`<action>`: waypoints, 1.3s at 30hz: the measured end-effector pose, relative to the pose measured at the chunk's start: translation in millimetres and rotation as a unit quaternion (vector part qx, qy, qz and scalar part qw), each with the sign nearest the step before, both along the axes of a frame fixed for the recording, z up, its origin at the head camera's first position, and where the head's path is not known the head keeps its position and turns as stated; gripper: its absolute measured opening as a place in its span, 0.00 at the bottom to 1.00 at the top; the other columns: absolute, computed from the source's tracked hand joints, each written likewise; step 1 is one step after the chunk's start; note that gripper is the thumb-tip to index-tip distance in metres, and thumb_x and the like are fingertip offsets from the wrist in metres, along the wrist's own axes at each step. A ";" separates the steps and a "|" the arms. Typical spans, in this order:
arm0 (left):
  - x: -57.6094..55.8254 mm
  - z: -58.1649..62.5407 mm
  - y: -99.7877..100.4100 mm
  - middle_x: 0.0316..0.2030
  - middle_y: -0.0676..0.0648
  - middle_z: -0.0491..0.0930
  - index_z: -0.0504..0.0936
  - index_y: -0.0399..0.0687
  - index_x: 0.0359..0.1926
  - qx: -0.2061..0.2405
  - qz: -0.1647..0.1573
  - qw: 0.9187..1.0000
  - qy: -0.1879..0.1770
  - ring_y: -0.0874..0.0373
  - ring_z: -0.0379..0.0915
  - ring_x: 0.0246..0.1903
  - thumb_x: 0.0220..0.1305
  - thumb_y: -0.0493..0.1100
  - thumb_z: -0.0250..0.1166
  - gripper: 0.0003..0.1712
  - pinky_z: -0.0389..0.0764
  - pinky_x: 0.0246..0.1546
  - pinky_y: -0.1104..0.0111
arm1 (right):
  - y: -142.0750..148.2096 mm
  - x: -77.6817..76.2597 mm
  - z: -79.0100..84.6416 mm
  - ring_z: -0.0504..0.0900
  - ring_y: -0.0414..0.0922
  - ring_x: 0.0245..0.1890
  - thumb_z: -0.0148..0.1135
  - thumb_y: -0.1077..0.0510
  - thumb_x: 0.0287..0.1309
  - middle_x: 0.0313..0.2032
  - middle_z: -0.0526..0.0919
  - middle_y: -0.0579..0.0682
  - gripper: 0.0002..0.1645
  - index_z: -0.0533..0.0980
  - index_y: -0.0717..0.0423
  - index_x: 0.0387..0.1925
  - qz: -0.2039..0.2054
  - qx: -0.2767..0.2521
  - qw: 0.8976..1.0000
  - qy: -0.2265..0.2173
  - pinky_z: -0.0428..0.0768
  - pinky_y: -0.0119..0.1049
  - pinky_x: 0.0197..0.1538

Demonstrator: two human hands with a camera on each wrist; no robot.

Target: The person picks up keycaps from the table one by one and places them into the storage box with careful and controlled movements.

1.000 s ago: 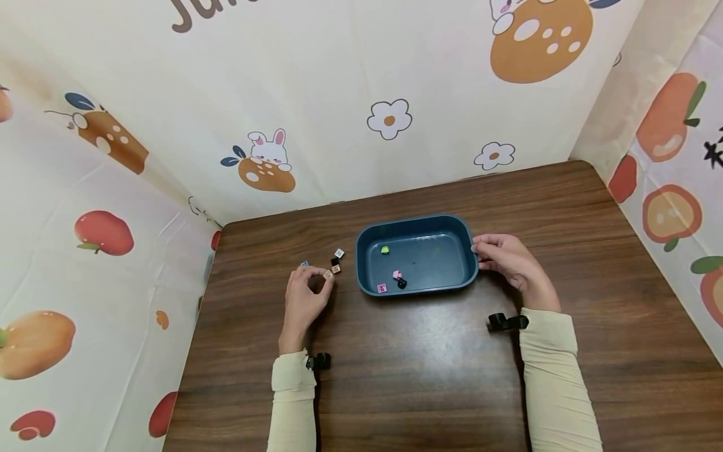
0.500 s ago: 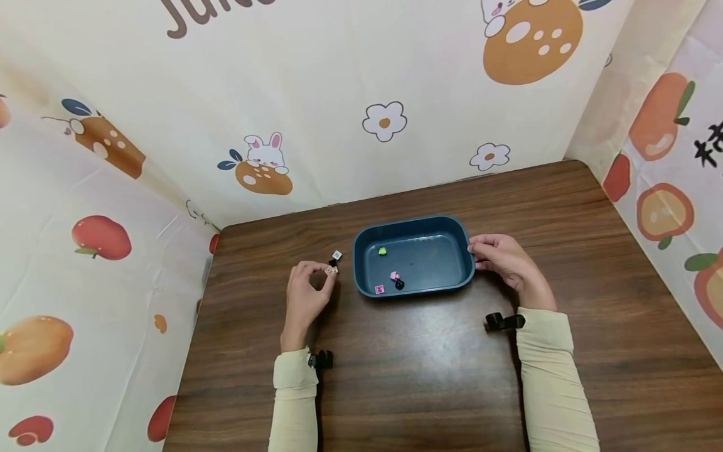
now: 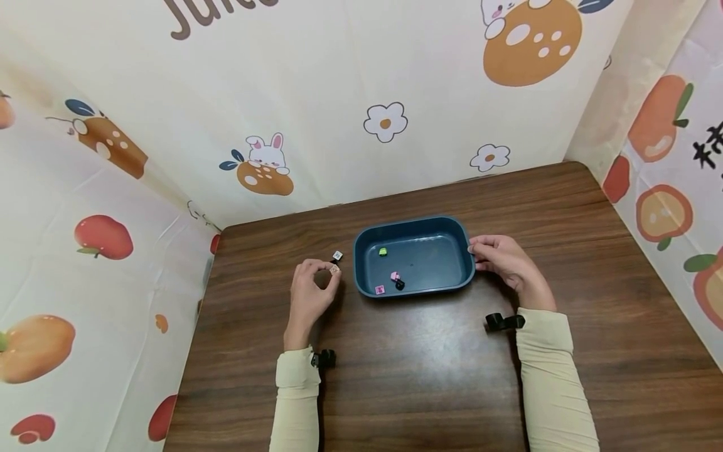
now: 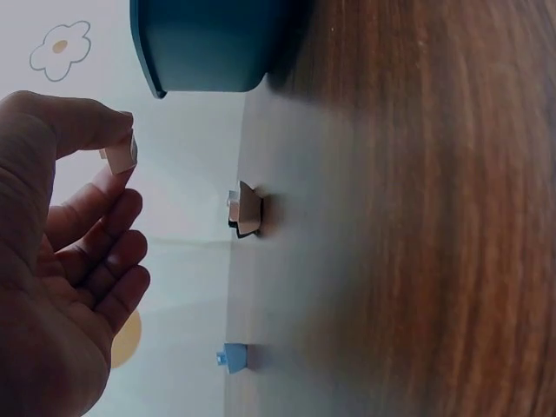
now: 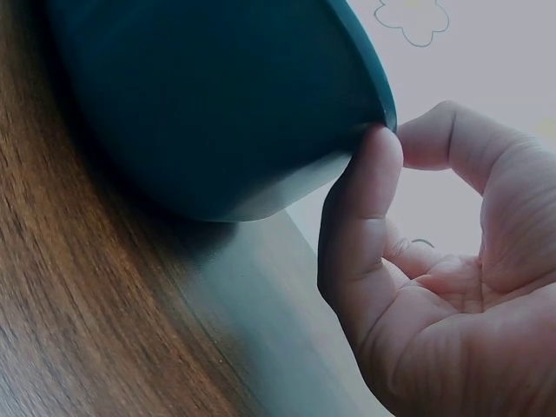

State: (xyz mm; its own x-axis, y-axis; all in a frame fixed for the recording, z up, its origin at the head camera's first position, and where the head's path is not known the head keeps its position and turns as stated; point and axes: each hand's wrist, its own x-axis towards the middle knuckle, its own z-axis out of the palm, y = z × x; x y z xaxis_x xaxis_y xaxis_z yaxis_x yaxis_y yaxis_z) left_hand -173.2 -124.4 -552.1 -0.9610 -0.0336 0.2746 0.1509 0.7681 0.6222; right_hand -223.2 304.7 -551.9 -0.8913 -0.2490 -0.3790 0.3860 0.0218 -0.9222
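In the head view my left hand (image 3: 307,298) pinches a small peach-coloured block (image 4: 122,155) between thumb and index finger, held above the table just left of the tray. My right hand (image 3: 511,267) grips the right end of a dark blue rectangular tray (image 3: 429,257), thumb and fingers on its rim. Lying in the tray are a green piece (image 3: 383,252), a pink piece (image 3: 395,275), a black piece (image 3: 400,284) and a magenta square piece (image 3: 380,289). Beyond the left fingertips sits a white block (image 3: 337,255) with a dark mark on top.
The left wrist view shows another peach-coloured block (image 4: 249,209) on the table, with a dark piece partly hidden behind it. A light blue block (image 4: 234,357) with a small nub stands farther off. Printed curtains (image 3: 327,94) enclose the wooden table (image 3: 418,376).
My left hand has moved slightly right with its pinched block, toward the tray. The head view has shifted a little. My right hand keeps its hold on the rim.
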 end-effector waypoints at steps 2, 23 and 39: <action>-0.8 0.5 1.6 0.44 0.48 0.84 0.89 0.51 0.41 -0.002 -0.001 1.000 0.003 0.49 0.76 0.49 0.66 0.48 0.73 0.08 0.77 0.54 0.53 | 0.5 0.1 0.2 0.81 0.31 0.31 0.58 0.59 0.76 0.29 0.81 0.36 0.22 0.70 0.72 0.60 0.002 0.004 1.000 -0.001 0.85 0.26 0.39; -6.1 3.5 21.0 0.45 0.46 0.84 0.89 0.49 0.41 -0.013 -0.026 0.999 0.017 0.46 0.77 0.49 0.64 0.48 0.76 0.10 0.76 0.54 0.52 | 4.2 -2.5 -2.4 0.81 0.32 0.31 0.58 0.60 0.75 0.27 0.82 0.36 0.16 0.73 0.68 0.56 0.001 -0.007 1.000 -0.002 0.85 0.26 0.38; -6.6 8.1 33.1 0.47 0.43 0.82 0.88 0.49 0.44 -0.017 -0.031 0.999 -0.003 0.47 0.73 0.50 0.66 0.49 0.75 0.11 0.75 0.54 0.52 | 1.5 -1.6 -1.7 0.82 0.33 0.31 0.59 0.61 0.74 0.30 0.84 0.38 0.12 0.77 0.65 0.51 0.001 -0.006 1.000 0.006 0.86 0.27 0.38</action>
